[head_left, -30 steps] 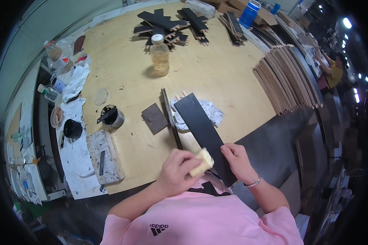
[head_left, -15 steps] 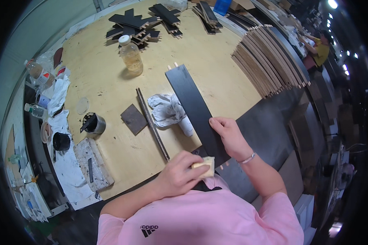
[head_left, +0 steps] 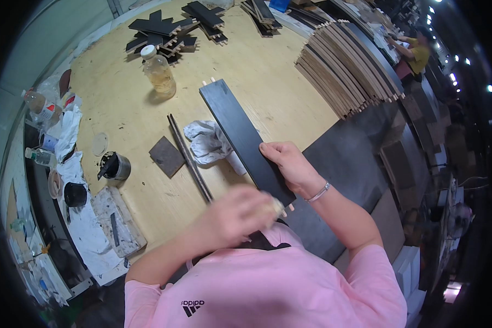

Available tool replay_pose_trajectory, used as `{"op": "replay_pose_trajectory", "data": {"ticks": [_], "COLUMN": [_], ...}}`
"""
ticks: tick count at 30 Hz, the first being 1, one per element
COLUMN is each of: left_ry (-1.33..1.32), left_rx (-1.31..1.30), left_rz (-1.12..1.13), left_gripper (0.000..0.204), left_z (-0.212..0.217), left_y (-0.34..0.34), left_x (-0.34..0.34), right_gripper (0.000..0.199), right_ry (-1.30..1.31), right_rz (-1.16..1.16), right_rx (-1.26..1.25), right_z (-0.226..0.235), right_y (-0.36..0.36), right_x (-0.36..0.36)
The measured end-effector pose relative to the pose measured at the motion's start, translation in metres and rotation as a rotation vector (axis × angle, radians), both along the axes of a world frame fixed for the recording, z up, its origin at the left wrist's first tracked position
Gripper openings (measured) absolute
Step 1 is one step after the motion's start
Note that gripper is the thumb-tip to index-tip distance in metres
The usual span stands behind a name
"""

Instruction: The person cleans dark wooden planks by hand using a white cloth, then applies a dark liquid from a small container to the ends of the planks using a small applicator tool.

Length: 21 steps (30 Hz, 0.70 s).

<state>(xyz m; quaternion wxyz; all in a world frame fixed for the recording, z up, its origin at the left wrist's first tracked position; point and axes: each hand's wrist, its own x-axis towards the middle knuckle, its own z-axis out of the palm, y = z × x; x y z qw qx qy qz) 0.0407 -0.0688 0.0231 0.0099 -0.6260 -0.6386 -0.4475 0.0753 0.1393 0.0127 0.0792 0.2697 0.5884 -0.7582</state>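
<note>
1. Near the front edge of the table, one black board slants in my right hand, gripped by its right edge, thumb on its face; two pale pegs stick out at its far end.
2. Left of its near end, my left hand, blurred, is closed around one pale block; whether that touches the board I cannot tell.
3. Farther left I count one crumpled white cloth, one narrow dark strip and one square dark pad.
4. Far left stand one can, black inside with one flat tool leaning in it, and one black tub, contents unclear.
5. Toward the far side, one white-capped bottle holds amber liquid.
</note>
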Motion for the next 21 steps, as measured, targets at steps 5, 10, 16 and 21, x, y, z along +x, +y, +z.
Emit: {"op": "replay_pose_trajectory", "data": {"ticks": [5, 10, 16, 21], "left_ry": [0.056, 0.037, -0.182, 0.009], "left_rx": [0.022, 0.0, 0.036, -0.043], "left_rz": [0.125, 0.088, 0.713, 0.415], "left_gripper": [0.037, 0.035, 0.049, 0.048], "left_z": [0.007, 0.0, -0.001, 0.016], "left_y": [-0.005, -0.002, -0.06, -0.061], "left_x": [-0.025, -0.031, -0.153, -0.109], "right_gripper": [0.034, 0.035, 0.035, 0.029], "right_ry": [-0.02, 0.023, -0.017, -0.005], "right_rz": [0.001, 0.086, 0.2, 0.249], "right_rx": [-0.011, 0.108, 0.181, 0.306], "right_z": [0.0, -0.004, 0.003, 0.011], "right_y": [0.005, -0.002, 0.001, -0.005], "right_x": [0.001, 0.002, 0.025, 0.028]}}
